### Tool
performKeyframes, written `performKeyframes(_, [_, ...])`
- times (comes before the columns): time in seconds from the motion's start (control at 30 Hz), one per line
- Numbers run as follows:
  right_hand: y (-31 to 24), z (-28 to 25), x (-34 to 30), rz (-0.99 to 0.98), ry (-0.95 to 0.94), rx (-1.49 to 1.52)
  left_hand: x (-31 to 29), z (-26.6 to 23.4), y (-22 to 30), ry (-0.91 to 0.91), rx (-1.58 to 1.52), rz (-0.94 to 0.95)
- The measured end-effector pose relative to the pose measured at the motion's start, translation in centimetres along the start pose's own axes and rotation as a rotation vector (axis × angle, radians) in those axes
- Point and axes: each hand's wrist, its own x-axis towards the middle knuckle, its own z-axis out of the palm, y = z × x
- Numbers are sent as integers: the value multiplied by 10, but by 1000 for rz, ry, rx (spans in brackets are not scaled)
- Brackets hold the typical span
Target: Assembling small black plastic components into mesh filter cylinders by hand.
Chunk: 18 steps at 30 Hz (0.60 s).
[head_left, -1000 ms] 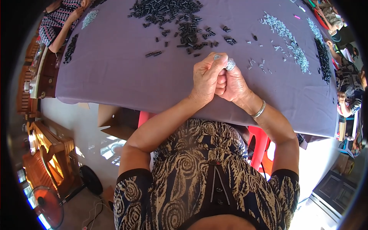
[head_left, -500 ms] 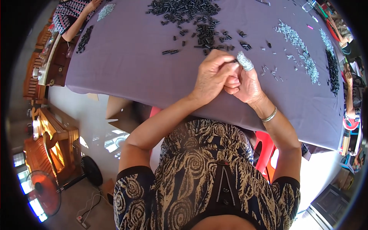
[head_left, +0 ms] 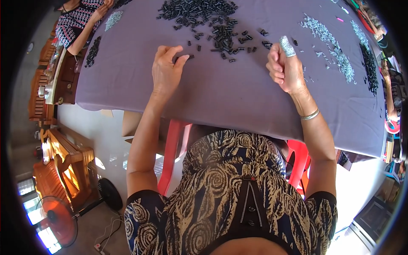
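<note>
My left hand (head_left: 167, 70) is over the near left part of the table, its thumb and forefinger apart with a gap between them. Just beyond the thumb tip lies a small black tube-like piece (head_left: 191, 56). My right hand (head_left: 285, 70) is raised at the right with its fingers curled in toward the palm; whether they hold anything is hidden. A silvery wrap (head_left: 287, 46) covers that thumb, which points up. Between and beyond the hands spreads a heap of small black pieces (head_left: 197, 12), with a looser cluster (head_left: 223, 38) nearer me.
Small silvery metal pieces (head_left: 331, 44) lie strewn to the right, beside a dark pile (head_left: 370, 70). A purple-grey cloth (head_left: 238, 97) covers the table. Another person's arm (head_left: 83, 36) is at the far left, near more piles. A standing fan (head_left: 53, 214) and red chair (head_left: 170, 148) are below.
My hands, together before, have come apart. The left went left toward the loose black pieces, its fingers parting; the right moved slightly right and stayed curled.
</note>
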Motion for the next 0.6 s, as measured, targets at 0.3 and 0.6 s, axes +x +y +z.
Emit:
performKeyframes(0.3, [2, -15, 8, -102, 146, 6, 17, 56, 23, -129, 140, 163])
performKeyframes(0.6, [9, -11, 5, -146, 105, -49, 16, 57, 19, -196, 207, 164])
